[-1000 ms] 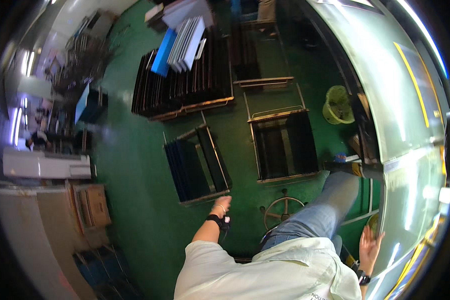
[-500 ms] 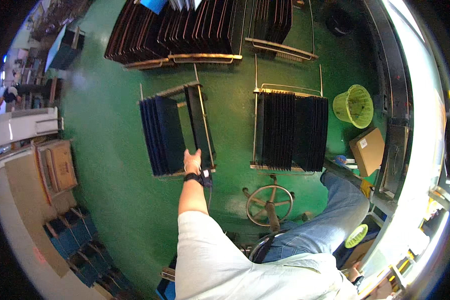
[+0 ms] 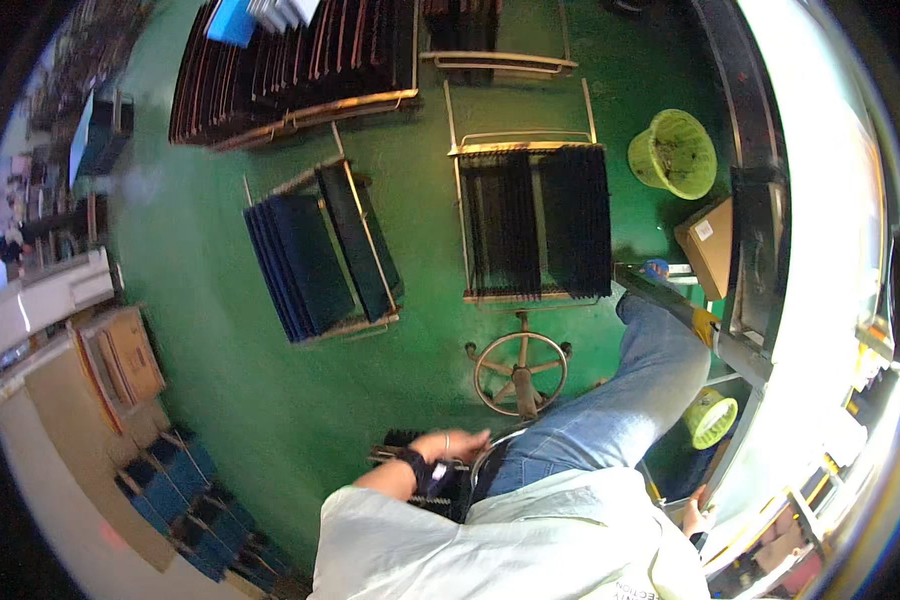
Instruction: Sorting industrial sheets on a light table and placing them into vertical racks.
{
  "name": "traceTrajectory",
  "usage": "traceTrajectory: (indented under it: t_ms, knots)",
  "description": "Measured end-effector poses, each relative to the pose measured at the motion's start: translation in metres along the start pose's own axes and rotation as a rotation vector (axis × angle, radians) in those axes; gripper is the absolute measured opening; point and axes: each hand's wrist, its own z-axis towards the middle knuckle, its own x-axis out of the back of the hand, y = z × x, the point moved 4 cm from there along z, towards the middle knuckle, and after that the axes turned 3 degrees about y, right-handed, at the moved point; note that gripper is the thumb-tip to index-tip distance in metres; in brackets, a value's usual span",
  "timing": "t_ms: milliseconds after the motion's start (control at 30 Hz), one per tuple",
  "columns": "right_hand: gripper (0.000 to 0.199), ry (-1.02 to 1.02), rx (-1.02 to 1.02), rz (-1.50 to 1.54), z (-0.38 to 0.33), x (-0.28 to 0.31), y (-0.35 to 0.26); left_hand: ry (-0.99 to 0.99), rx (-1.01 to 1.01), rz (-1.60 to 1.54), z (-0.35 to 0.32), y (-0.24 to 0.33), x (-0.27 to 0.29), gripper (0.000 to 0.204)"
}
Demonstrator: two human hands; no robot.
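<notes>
Panels [image 3: 315, 262], dark blue, stand on edge in the left-hand floor rack [image 3: 355, 325], with blackish sheets [image 3: 575, 220] packed in the right-hand floor rack [image 3: 525, 147]; both frames presumably keep them upright and apart. A black slotted rack [image 3: 454, 492] sits low beside the swivel stool [image 3: 520, 378]. Of the 2 hands, the left hand [image 3: 455, 445] hangs over it, fingers loosely extended, visibly holding nothing; contact is unclear. The right hand [image 3: 698, 513] is at the tabletop [image 3: 820, 250] edge, its grip too obscured to tell.
</notes>
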Motion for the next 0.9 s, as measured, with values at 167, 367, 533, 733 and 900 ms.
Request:
traceTrajectory:
  t_ms: [167,367,533,733,900]
  knots:
    - [0.037,-0.608,0.605,-0.917,0.041,0.043,-0.034,0.113,0.233,-0.3,-0.038,0.043,-0.039,0.092]
    - [0.045,-0.426,-0.015,-0.245,0.009,0.044,-0.008,0.239,0.258,-0.085,-0.057,0.089,-0.038,0.091]
    - [0.047,-0.58,0.027,-0.152,0.052,0.064,-0.011,0.294,0.255,0.248,-0.067,0.096,-0.018,0.094]
    - [0.048,-0.24,-0.094,0.133,0.013,0.021,-0.011,0.128,0.033,0.188,-0.077,0.101,-0.018,0.069]
    - [0.053,-0.295,0.013,0.129,0.022,0.013,-0.011,0.48,-0.132,0.215,-0.049,0.109,0.085,0.059]
